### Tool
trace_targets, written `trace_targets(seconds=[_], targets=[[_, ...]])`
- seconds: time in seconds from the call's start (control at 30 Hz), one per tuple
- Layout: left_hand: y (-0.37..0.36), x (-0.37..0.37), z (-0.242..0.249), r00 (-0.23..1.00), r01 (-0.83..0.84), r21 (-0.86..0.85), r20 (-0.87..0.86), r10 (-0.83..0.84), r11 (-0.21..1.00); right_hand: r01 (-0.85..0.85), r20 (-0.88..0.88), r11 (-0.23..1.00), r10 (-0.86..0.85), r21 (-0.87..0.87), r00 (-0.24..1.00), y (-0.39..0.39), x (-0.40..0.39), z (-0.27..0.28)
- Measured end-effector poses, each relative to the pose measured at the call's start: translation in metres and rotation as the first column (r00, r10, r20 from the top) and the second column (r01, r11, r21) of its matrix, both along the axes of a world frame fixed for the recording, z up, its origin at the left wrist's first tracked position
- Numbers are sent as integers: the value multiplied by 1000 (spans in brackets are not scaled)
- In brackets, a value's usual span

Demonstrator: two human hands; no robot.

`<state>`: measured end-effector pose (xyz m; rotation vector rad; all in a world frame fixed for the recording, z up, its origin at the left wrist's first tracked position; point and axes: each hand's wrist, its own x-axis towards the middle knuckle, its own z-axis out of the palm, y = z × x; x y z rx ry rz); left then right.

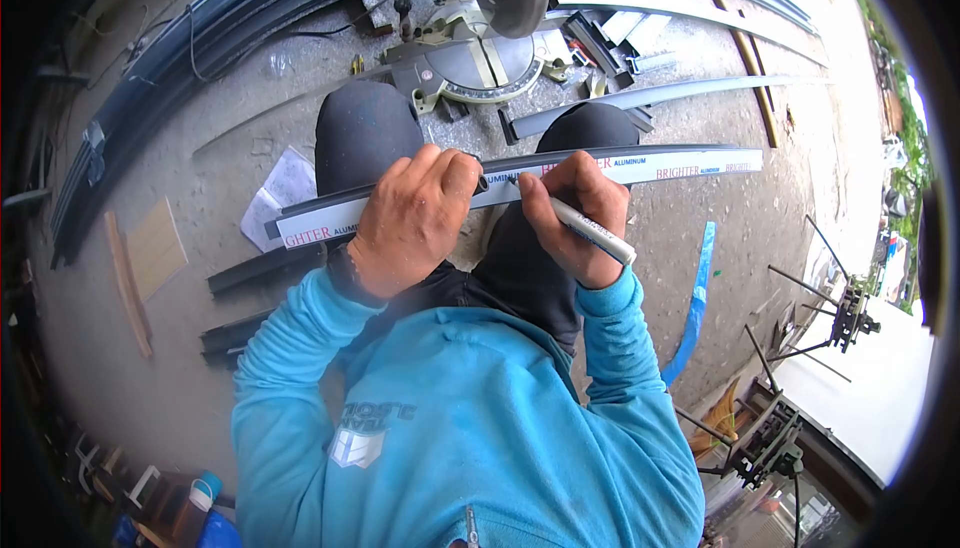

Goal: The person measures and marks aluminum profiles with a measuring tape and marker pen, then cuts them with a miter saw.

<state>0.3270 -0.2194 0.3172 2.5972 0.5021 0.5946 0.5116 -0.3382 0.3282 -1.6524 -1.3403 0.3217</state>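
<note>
A long aluminum profile [690,166], with a white printed film on its face, lies across my knees. My left hand [415,216] is closed around its left part, and a small black hollow piece [482,185] sticks out by the index finger. Pinched in my right hand [583,210] is a silver marker pen [598,235]. Its dark tip points left at the printed face, near the middle of the bar; whether it touches is hard to make out.
A miter saw [490,73] stands on the floor beyond my knees. Bundled dark profiles [150,118] curve along the left and back. Paper [285,188], a wooden strip [128,288] and blue film [697,308] lie around. Metal stands [770,438] are at the right.
</note>
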Motion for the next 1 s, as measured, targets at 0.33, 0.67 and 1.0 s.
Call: trace_targets(seconds=[0.33, 0.67, 1.0], targets=[[1, 0, -5, 1000, 6, 5, 12, -6, 1000, 15, -26, 1000, -16, -20, 1000, -1, 4, 0], [-1, -1, -4, 1000, 10, 28, -19, -10, 1000, -7, -54, 1000, 6, -22, 998, -2, 6, 3], [-3, 0, -4, 1000, 3, 39, -29, -2, 999, 9, -89, 1000, -9, 1, 996, -8, 10, -3]])
